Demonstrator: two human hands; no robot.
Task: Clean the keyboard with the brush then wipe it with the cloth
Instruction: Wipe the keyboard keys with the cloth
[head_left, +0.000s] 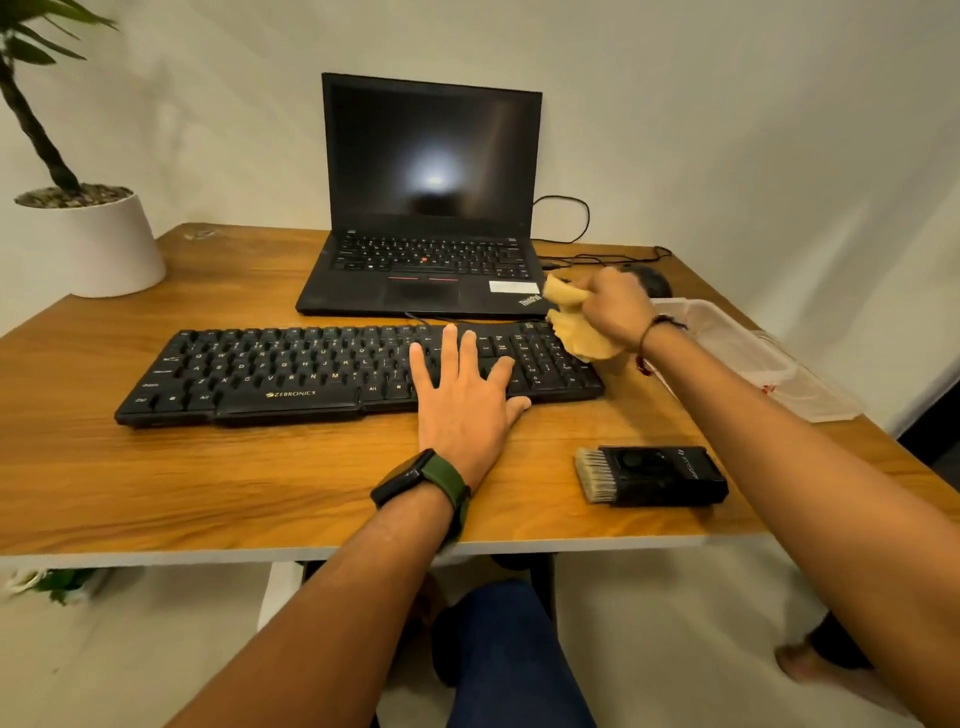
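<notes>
Gripping bunched yellow cloth (576, 325), right hand (615, 306) hovered over keyboard (291, 371) right end. Left hand (465, 395) lay flat on keys, fingers straight, slightly spread. Brush (652, 475) rested on desk (208, 478) near front edge, apart from both hands.

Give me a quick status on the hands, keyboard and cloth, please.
Left hand flat on keyboard, bracing. Right hand grips cloth above keypad end. Brush lies on table, unheld. Nothing in the way.
</notes>
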